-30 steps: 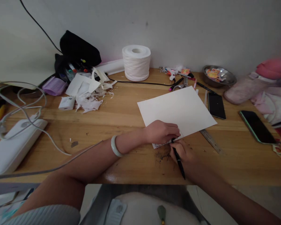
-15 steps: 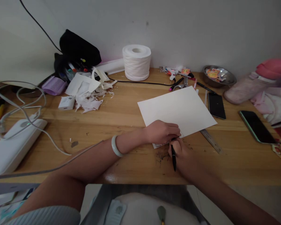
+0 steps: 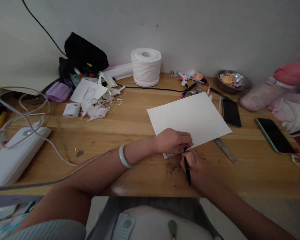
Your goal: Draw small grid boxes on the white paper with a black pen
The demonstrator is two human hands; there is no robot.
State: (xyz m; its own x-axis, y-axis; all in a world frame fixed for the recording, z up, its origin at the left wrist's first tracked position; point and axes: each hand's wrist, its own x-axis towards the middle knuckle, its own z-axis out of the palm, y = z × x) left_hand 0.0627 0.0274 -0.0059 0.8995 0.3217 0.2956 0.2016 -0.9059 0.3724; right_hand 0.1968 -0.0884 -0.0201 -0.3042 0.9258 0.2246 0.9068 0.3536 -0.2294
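Observation:
A white sheet of paper (image 3: 190, 115) lies at an angle on the wooden table, with small dark drawn marks along its near edge. My left hand (image 3: 173, 140) rests on the paper's near part, its fingers curled; whatever is under them is hidden. Just below and to the right, my right hand (image 3: 193, 165) is closed around a black pen (image 3: 187, 171), whose tip end is near the paper's edge beside my left fingers. Dark scribbles mark the table below the sheet. A metal ruler (image 3: 225, 150) lies partly under the paper's right side.
Two phones (image 3: 231, 112), a metal bowl (image 3: 233, 81) and a pink-capped bottle (image 3: 265, 88) stand to the right. Behind are a paper roll (image 3: 146, 67) and a glue gun (image 3: 183, 79). Paper scraps (image 3: 93, 100), a white power bank (image 3: 17, 156) and looped cables lie left.
The lower end of the black pen has swung slightly down and to the right in my right hand. My left hand and the paper have stayed in place.

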